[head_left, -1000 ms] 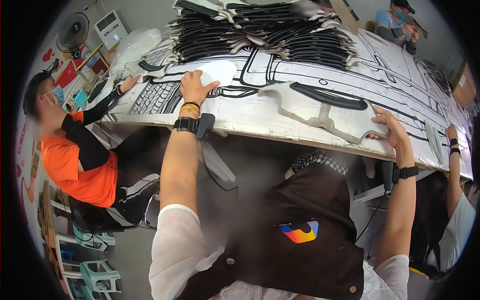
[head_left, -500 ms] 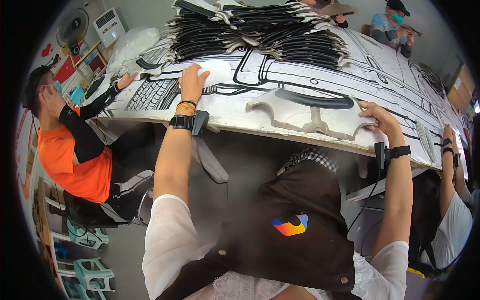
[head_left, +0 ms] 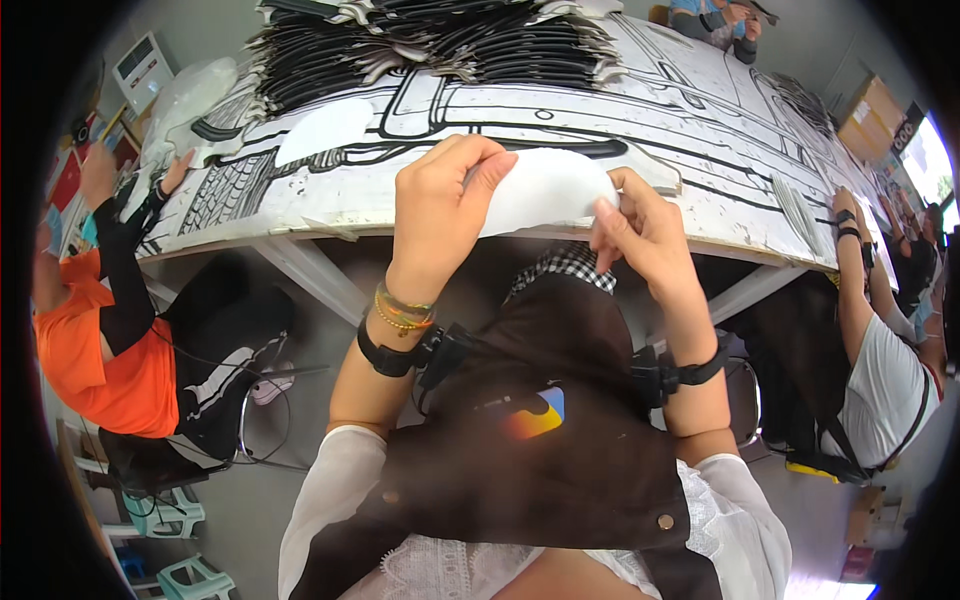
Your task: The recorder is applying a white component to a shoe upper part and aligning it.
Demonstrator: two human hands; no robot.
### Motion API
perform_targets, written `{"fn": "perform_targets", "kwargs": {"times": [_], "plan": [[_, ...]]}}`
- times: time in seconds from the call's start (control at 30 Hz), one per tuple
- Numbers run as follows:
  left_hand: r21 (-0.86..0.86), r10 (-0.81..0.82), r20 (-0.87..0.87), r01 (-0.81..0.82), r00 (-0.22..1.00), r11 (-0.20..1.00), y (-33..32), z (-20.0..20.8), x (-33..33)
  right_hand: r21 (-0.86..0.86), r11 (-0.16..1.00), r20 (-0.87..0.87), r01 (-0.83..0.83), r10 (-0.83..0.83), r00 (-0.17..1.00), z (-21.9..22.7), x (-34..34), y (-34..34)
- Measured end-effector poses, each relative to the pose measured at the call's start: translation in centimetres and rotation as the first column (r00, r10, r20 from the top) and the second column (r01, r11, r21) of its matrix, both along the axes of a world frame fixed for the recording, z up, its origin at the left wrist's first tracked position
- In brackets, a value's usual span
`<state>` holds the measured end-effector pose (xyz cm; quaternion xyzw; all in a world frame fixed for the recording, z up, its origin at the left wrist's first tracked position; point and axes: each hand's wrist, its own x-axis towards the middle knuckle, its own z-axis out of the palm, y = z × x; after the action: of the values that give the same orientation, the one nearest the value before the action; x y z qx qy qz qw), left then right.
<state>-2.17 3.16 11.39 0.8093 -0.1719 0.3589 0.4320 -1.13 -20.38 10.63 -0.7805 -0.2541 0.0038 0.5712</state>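
Observation:
Between my two hands is a thin white sheet with a rounded outline (head_left: 550,185), held up over the table's near edge. My left hand (head_left: 440,200) pinches its left end with thumb and bent fingers. At the other end, my right hand (head_left: 650,235) is closed on the sheet's edge between thumb and fingers. Partly hidden behind the sheet, a pale grey panel with a black curved strip (head_left: 608,148) lies on the table. More white sheet (head_left: 325,130) rests on the tabletop to the left.
The white table (head_left: 710,205) bears black line drawings. A tall stack of black and pale curved parts (head_left: 430,50) stands at its back. A person in orange (head_left: 110,340) sits at left; another in grey (head_left: 885,380) at right. Stools (head_left: 165,510) stand lower left.
My right hand has left the grey panel. My left hand has come right from the white sheets, and both hands now hold one. My view has shifted rightward.

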Motion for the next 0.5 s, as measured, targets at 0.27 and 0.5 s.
{"fn": "perform_targets", "kwargs": {"times": [0.27, 0.5], "plan": [[-0.091, -0.118, -0.110, 0.109, 0.987, 0.990, -2.0, -1.9, 0.4, 0.396, 0.909, -0.140, 0.132, -0.082, 0.987, -3.9, -0.4, 0.7], [-0.520, -0.307, -0.314, 0.108, 0.898, 0.847, -1.0, -3.3, 1.8, 0.470, 0.831, -0.059, 0.298, -0.307, 0.950, -4.6, 1.7, 0.7]]}}
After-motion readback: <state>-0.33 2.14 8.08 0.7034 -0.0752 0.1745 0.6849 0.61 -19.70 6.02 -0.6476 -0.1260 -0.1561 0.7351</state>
